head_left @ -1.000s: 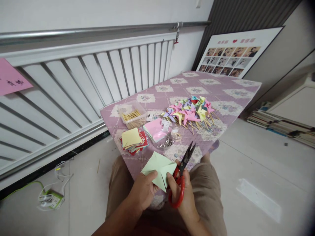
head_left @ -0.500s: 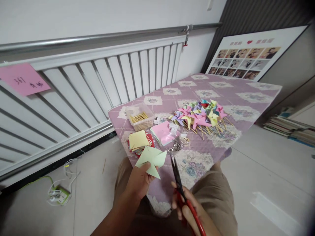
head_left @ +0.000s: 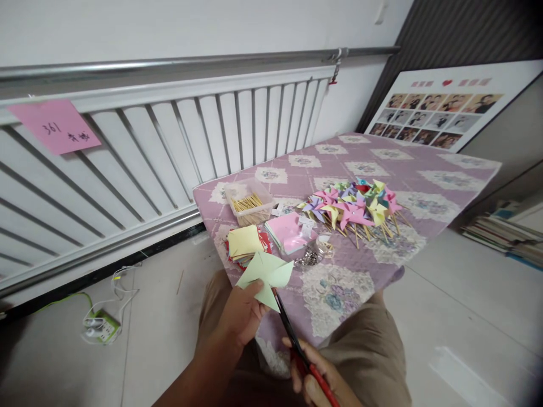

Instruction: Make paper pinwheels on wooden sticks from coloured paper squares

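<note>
My left hand (head_left: 242, 314) pinches a pale green square of paper (head_left: 266, 276) with cut, folded corners, held above the near edge of the table. My right hand (head_left: 314, 379), low in the view, grips red-handled scissors (head_left: 297, 347). Their dark blades point up and left, and the tip meets the paper's lower corner. Behind the paper on the purple quilted table cover (head_left: 339, 288) lie a stack of coloured paper squares (head_left: 246, 244), a pink stack (head_left: 291, 232) and a small heap of metal pins (head_left: 308, 259).
A heap of finished paper pinwheels on sticks (head_left: 355, 207) lies mid-table. A clear box of wooden sticks (head_left: 249, 204) stands at the left rear. A white radiator (head_left: 169, 147) runs along the wall. A power strip with cables (head_left: 100, 328) lies on the floor, and stacked books (head_left: 500, 237) sit right.
The scissors came away from the paper and swung down. The blades now point up-left with their tip at the paper's lower corner. The left hand turned the paper and shifted it left.
</note>
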`<state>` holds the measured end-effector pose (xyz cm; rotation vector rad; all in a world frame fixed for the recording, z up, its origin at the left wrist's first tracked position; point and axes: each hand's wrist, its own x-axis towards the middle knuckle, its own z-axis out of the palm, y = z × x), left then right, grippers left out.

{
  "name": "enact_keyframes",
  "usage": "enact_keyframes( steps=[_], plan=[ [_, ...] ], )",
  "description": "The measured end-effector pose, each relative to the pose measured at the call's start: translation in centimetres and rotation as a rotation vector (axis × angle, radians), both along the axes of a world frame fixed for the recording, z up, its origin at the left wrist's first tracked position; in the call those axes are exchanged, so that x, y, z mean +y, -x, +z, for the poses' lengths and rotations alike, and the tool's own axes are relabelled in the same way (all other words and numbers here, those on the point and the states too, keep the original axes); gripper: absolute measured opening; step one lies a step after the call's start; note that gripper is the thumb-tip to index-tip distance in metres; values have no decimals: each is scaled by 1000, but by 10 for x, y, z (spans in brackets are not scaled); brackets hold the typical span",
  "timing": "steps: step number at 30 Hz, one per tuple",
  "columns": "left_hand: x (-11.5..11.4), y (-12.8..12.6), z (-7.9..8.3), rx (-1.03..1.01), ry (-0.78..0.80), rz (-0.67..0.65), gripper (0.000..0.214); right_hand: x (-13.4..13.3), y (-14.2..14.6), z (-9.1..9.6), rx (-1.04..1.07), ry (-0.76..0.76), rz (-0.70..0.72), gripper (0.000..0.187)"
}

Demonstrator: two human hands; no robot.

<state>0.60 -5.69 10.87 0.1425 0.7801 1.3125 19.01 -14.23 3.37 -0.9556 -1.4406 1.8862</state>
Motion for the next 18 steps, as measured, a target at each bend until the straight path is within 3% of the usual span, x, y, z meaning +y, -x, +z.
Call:
enact_keyframes(
  steps=[12, 18],
  plan=[
    [-5, -6, 5, 49, -21, -19, 42, -1, 3, -2, 43, 160, -212, 63],
    [-5, -8, 7, 65, -39, 2, 45, 1, 3, -8, 29, 161, -235, 59]
  ],
)
